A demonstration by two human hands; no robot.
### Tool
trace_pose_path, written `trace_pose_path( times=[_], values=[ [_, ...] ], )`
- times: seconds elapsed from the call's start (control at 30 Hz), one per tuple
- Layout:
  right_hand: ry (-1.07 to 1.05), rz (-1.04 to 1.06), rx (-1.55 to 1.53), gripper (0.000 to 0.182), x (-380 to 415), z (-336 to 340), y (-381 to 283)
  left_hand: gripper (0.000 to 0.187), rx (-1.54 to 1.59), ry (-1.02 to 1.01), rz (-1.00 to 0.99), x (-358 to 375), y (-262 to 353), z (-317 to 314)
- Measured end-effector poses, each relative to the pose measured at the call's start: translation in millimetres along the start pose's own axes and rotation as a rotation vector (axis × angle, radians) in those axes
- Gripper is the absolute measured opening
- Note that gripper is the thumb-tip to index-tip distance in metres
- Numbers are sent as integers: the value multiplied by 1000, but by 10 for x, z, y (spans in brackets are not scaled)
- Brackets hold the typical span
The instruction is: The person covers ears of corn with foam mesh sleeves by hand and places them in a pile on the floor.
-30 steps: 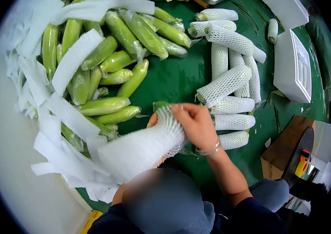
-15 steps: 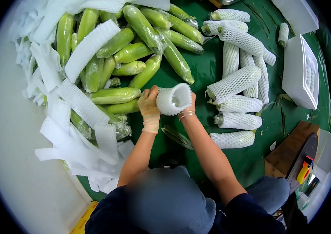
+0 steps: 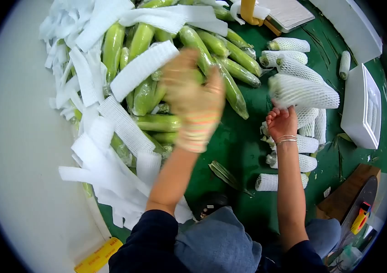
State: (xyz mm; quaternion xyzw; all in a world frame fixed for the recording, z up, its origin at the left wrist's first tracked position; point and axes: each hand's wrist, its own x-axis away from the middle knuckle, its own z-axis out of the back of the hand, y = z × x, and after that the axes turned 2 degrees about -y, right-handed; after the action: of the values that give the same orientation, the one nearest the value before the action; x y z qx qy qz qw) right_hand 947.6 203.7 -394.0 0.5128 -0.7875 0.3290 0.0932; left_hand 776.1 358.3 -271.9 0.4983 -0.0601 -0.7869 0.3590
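My left hand [image 3: 193, 95], in a pale glove with a banded cuff, is blurred by motion. Its fingers are apart and hold nothing, over a pile of plastic-wrapped green ears of corn [image 3: 150, 93]. On the right, my bare right hand [image 3: 282, 122] is palm up with loosely bent fingers. Just above it, a corn ear in a white foam net [image 3: 306, 92] lies across the stack of netted ears, slightly blurred at its left end. The fingertips are at its lower edge; they are not wrapped around it.
Loose white foam nets [image 3: 97, 159] cover the pile's left side. A white foam box [image 3: 362, 107] stands at the right, by a small netted ear [image 3: 344, 65]. A husk leaf [image 3: 226, 175] lies on the green floor [image 3: 234, 150]. A yellow-handled tool [image 3: 360, 220] is at lower right.
The foam net between both hands went right with my right hand and now shows as a netted ear on the stack. My left hand let go and moved up over the pile. The view shifted.
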Motion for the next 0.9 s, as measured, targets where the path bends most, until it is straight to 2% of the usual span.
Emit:
trace_pose_path(
  times=[0.03, 0.07, 0.1, 0.13, 0.17, 0.2, 0.23, 0.27, 0.3, 0.33, 0.37, 0.4, 0.43, 0.5, 0.57, 0.6, 0.63, 0.7, 0.73, 0.77, 0.83, 0.9],
  values=[
    [126, -5, 31, 34, -51, -18, 5, 47, -102, 17, 90, -243, -113, 207],
    [143, -23, 91, 32, -60, -80, 102, 51, -377, -84, 39, -450, -282, 389],
    [153, 17, 248, 31, -112, -41, 288, 55, -513, -191, 29, -511, -544, 422],
    [98, 83, 411, 29, 1, -276, 468, 46, -653, -376, 33, -512, -732, 417],
    [10, 117, 504, 34, 41, -533, 626, 46, -651, -380, 29, -445, -847, 461],
    [-76, 178, 637, 47, 152, -911, 705, 38, -522, -445, 14, -379, -928, 500],
    [-297, 342, 732, 61, 119, -1054, 802, 31, -388, -509, -7, -335, -937, 520],
    [-457, 456, 804, 70, 152, -1300, 795, 16, -229, -452, 48, -317, -681, 600],
    [-565, 614, 930, 73, 182, -1488, 734, 16, -208, -472, 41, -218, -590, 628],
    [-675, 681, 997, 69, 137, -1559, 697, 13, -1, -457, 150, -118, -504, 624],
    [-743, 653, 1070, 64, 98, -1555, 647, 10, 210, -430, 260, -63, -435, 564],
    [-692, 620, 1129, 62, 69, -1498, 623, 20, 188, -323, 181, 31, -675, 402],
    [-642, 589, 1177, 59, 22, -1409, 618, 28, -198, -268, -54, -78, -568, 435],
    [-552, 609, 1130, 54, -71, -1196, 622, 33, -583, 8, -156, -180, -852, 300],
    [-382, 377, 1106, 51, -128, -989, 598, 30, -588, -76, -109, -367, -1130, 252],
    [-368, 386, 1088, 51, -114, -996, 616, 26, -599, -156, -63, -394, -1158, 263],
    [-373, 382, 1090, 51, -104, -1002, 632, 26, -603, -155, -58, -365, -1142, 267],
    [-371, 425, 931, 60, -67, -1052, 688, 17, -420, -383, 151, -278, -1028, 252],
    [-353, 420, 919, 60, -25, -1098, 712, 8, -232, -322, 92, -101, -960, 242],
    [-297, 431, 896, 67, 5, -1153, 709, 6, -102, -355, 67, 59, -718, 262],
    [-259, 435, 890, 74, -97, -1167, 689, 13, 216, -388, 172, 222, -458, 336],
    [-228, 628, 1141, 84, -354, -1270, 770, 19, 256, -127, 216, 229, -421, 418]
  ],
)
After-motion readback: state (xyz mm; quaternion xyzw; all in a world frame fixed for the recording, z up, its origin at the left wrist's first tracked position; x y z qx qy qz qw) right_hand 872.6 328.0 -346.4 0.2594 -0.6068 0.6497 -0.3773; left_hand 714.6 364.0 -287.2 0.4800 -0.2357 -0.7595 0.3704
